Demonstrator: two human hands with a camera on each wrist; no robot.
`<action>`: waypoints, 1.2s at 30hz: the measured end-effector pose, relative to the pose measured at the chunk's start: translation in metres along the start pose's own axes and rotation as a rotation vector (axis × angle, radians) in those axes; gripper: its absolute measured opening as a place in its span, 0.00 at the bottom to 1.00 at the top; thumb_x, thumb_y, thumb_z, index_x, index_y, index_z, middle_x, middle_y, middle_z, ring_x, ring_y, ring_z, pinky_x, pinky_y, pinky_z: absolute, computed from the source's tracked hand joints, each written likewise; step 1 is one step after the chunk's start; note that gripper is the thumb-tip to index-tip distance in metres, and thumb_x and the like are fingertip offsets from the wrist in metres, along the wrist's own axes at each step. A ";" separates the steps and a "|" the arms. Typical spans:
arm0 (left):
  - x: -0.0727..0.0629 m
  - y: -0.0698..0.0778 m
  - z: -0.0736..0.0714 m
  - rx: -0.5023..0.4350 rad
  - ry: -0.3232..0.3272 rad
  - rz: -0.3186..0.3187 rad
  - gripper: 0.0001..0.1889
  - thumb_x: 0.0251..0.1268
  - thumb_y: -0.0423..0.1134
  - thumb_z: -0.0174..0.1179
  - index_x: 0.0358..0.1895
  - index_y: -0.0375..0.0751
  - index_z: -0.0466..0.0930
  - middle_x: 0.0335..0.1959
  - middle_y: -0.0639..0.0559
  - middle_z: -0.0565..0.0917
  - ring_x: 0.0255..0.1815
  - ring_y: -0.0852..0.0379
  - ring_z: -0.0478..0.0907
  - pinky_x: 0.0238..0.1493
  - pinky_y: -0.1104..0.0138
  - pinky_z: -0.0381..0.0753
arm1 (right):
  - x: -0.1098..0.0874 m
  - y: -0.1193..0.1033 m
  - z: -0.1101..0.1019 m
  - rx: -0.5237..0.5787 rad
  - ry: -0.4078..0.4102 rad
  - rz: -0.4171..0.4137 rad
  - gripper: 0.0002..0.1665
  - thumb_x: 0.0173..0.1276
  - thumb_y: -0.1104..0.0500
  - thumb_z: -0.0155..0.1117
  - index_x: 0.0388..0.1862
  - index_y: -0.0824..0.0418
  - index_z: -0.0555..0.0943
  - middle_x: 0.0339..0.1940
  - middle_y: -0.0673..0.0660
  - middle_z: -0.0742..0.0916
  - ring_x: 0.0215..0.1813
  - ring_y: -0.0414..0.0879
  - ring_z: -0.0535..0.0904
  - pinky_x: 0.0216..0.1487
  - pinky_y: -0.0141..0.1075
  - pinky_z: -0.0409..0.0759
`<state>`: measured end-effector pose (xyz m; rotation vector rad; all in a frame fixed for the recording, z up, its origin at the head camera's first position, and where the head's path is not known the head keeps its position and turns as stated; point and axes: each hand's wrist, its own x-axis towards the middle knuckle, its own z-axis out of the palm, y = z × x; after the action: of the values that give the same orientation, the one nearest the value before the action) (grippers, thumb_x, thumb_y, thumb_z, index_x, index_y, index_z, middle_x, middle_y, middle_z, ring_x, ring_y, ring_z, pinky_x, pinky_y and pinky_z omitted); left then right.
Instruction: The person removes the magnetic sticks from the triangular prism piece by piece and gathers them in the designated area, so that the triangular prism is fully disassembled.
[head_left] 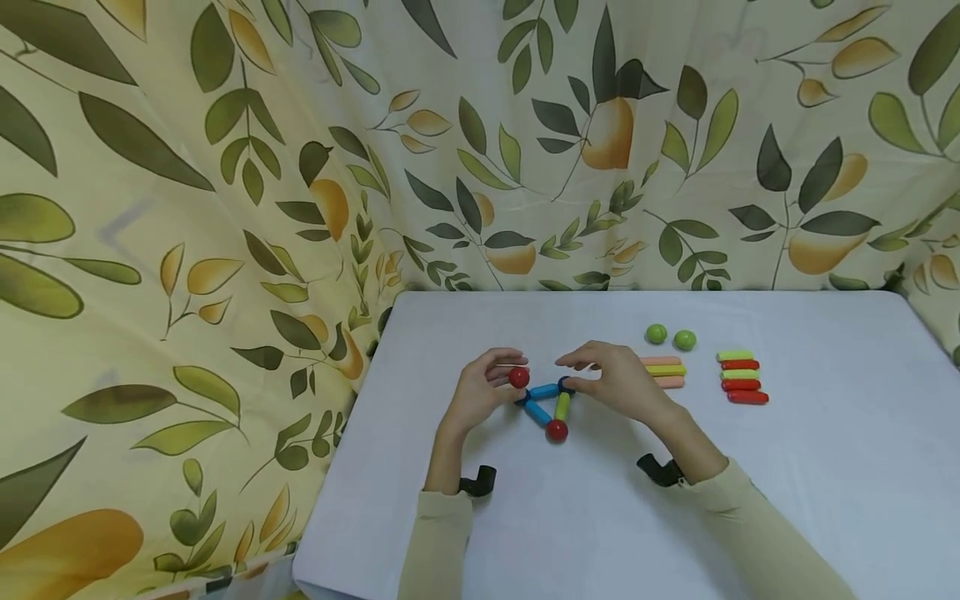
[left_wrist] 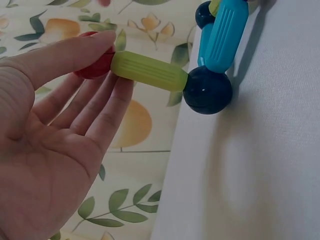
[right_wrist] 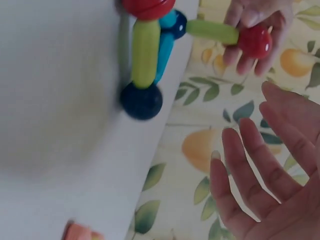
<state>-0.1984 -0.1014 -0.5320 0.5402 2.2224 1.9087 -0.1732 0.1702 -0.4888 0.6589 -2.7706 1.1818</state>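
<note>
Nearest on the white table (head_left: 570,517): red corner ball (head_left: 557,431) of a rod-and-ball triangle lying between the hands, sides made of blue rods (head_left: 537,413) and a green side rod (head_left: 562,407). Other corners: left dark blue ball (left_wrist: 207,90), right dark blue ball (right_wrist: 141,101). A raised green rod (left_wrist: 149,71) stands up from the left one, capped by a red top ball (head_left: 519,377). Step in hand looks like steadying that rod; probably best with a light pinch, straight push down, base braced so joints don't twist off. Left hand (head_left: 478,390) pinches the red top ball, thumb against fingers. Right hand (head_left: 621,382) has fingers loosely spread, holds nothing, by the right dark blue ball; can't tell if thumb touches. Farther: red rods (head_left: 748,397) lined up with short green rods (head_left: 735,356), pink and yellow rods (head_left: 666,370) partly behind the right hand, two green balls (head_left: 657,334), then leafy curtain (head_left: 480,75).
</note>
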 end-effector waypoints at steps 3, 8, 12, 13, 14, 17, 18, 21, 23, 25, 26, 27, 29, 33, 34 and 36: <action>-0.001 -0.002 0.000 -0.015 -0.003 0.017 0.31 0.57 0.21 0.74 0.65 0.37 0.79 0.57 0.49 0.87 0.57 0.51 0.86 0.62 0.60 0.84 | 0.005 -0.012 0.010 0.024 -0.025 -0.027 0.21 0.65 0.57 0.79 0.57 0.54 0.89 0.50 0.49 0.90 0.51 0.50 0.85 0.55 0.54 0.86; -0.002 -0.004 -0.001 -0.043 -0.012 0.034 0.31 0.55 0.17 0.73 0.64 0.38 0.79 0.57 0.44 0.86 0.57 0.49 0.86 0.62 0.55 0.84 | 0.014 -0.025 0.023 0.082 -0.061 -0.055 0.22 0.65 0.58 0.79 0.58 0.56 0.88 0.50 0.51 0.89 0.52 0.53 0.85 0.56 0.55 0.86; -0.003 -0.006 -0.002 -0.057 -0.015 0.027 0.31 0.56 0.18 0.72 0.65 0.37 0.79 0.58 0.42 0.85 0.58 0.47 0.85 0.60 0.56 0.85 | 0.020 -0.031 0.032 0.107 -0.062 -0.097 0.21 0.65 0.60 0.79 0.57 0.57 0.89 0.49 0.53 0.90 0.51 0.56 0.85 0.54 0.56 0.87; -0.003 -0.006 -0.002 -0.059 -0.015 0.025 0.31 0.56 0.18 0.72 0.65 0.36 0.79 0.58 0.42 0.85 0.58 0.47 0.85 0.60 0.57 0.85 | 0.022 -0.032 0.034 0.109 -0.058 -0.108 0.20 0.65 0.60 0.79 0.56 0.57 0.89 0.49 0.53 0.90 0.51 0.55 0.85 0.53 0.56 0.87; -0.002 -0.007 -0.003 -0.062 -0.016 0.022 0.31 0.56 0.18 0.73 0.65 0.35 0.78 0.58 0.42 0.85 0.58 0.47 0.85 0.59 0.58 0.86 | 0.023 -0.032 0.036 0.111 -0.051 -0.117 0.20 0.65 0.60 0.79 0.56 0.58 0.89 0.49 0.54 0.90 0.50 0.56 0.86 0.53 0.56 0.87; -0.001 -0.008 -0.003 -0.077 -0.019 0.012 0.31 0.56 0.20 0.73 0.65 0.35 0.79 0.57 0.42 0.86 0.57 0.47 0.86 0.57 0.60 0.87 | 0.026 -0.034 0.040 0.103 -0.025 -0.119 0.19 0.64 0.60 0.80 0.54 0.58 0.89 0.48 0.53 0.90 0.48 0.55 0.87 0.51 0.55 0.87; -0.001 -0.009 -0.004 -0.080 -0.020 0.009 0.31 0.57 0.21 0.74 0.65 0.36 0.79 0.57 0.42 0.86 0.57 0.48 0.86 0.57 0.61 0.87 | 0.027 -0.034 0.042 0.100 -0.015 -0.117 0.19 0.64 0.60 0.80 0.54 0.58 0.89 0.48 0.53 0.90 0.47 0.54 0.87 0.50 0.55 0.88; 0.001 -0.011 -0.005 -0.088 -0.018 0.007 0.29 0.57 0.21 0.73 0.64 0.38 0.80 0.56 0.42 0.86 0.56 0.48 0.86 0.56 0.61 0.87 | 0.030 -0.035 0.046 0.099 -0.001 -0.103 0.20 0.63 0.60 0.81 0.54 0.59 0.89 0.47 0.54 0.90 0.47 0.54 0.88 0.48 0.54 0.89; 0.003 -0.013 -0.005 -0.099 -0.012 0.011 0.29 0.57 0.20 0.73 0.64 0.37 0.80 0.56 0.42 0.86 0.57 0.48 0.86 0.56 0.61 0.87 | 0.032 -0.035 0.049 0.098 -0.002 -0.096 0.20 0.63 0.59 0.81 0.54 0.60 0.89 0.47 0.55 0.90 0.47 0.53 0.88 0.48 0.52 0.89; 0.004 -0.015 -0.005 -0.111 -0.005 0.013 0.29 0.58 0.19 0.72 0.64 0.35 0.79 0.57 0.41 0.86 0.58 0.47 0.86 0.56 0.60 0.87 | 0.034 -0.035 0.051 0.105 -0.005 -0.082 0.21 0.63 0.58 0.81 0.55 0.60 0.88 0.48 0.55 0.90 0.47 0.53 0.88 0.49 0.52 0.89; 0.005 -0.016 -0.005 -0.121 -0.002 0.011 0.29 0.57 0.19 0.72 0.64 0.35 0.79 0.57 0.40 0.85 0.58 0.47 0.86 0.57 0.60 0.87 | 0.035 -0.035 0.052 0.104 -0.005 -0.075 0.21 0.63 0.58 0.81 0.55 0.60 0.88 0.48 0.55 0.90 0.48 0.52 0.88 0.49 0.51 0.89; 0.006 -0.017 -0.005 -0.126 0.001 0.009 0.29 0.57 0.18 0.72 0.64 0.34 0.79 0.57 0.40 0.85 0.58 0.46 0.85 0.57 0.59 0.87 | 0.035 -0.036 0.053 0.102 -0.004 -0.067 0.21 0.64 0.58 0.81 0.55 0.60 0.88 0.48 0.55 0.90 0.48 0.52 0.88 0.49 0.50 0.89; 0.007 -0.020 -0.005 -0.139 0.004 0.000 0.29 0.58 0.20 0.72 0.64 0.35 0.79 0.57 0.40 0.86 0.58 0.46 0.85 0.57 0.59 0.87 | 0.036 -0.036 0.054 0.105 0.003 -0.049 0.20 0.64 0.58 0.80 0.54 0.61 0.88 0.49 0.55 0.90 0.47 0.51 0.88 0.50 0.49 0.89; 0.008 -0.023 -0.005 -0.156 0.002 -0.011 0.29 0.59 0.23 0.73 0.65 0.38 0.79 0.57 0.42 0.86 0.57 0.47 0.86 0.56 0.61 0.87 | 0.036 -0.037 0.055 0.111 0.015 -0.025 0.18 0.65 0.61 0.79 0.54 0.62 0.88 0.49 0.57 0.90 0.46 0.50 0.89 0.49 0.46 0.89; 0.008 -0.023 -0.005 -0.159 0.001 -0.011 0.29 0.59 0.23 0.73 0.65 0.38 0.79 0.57 0.43 0.86 0.57 0.47 0.86 0.55 0.61 0.87 | 0.036 -0.038 0.056 0.115 0.015 -0.023 0.18 0.66 0.62 0.78 0.54 0.62 0.88 0.50 0.57 0.91 0.46 0.50 0.89 0.49 0.45 0.89; 0.008 -0.023 -0.006 -0.165 0.000 -0.007 0.29 0.60 0.23 0.73 0.65 0.39 0.79 0.57 0.43 0.86 0.56 0.48 0.87 0.55 0.61 0.88 | 0.037 -0.038 0.056 0.124 0.016 -0.023 0.18 0.66 0.62 0.77 0.54 0.63 0.88 0.50 0.58 0.91 0.45 0.50 0.89 0.49 0.45 0.90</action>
<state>-0.2113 -0.1066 -0.5528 0.5052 2.0389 2.0644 -0.1852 0.0942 -0.4947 0.6870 -2.6861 1.3569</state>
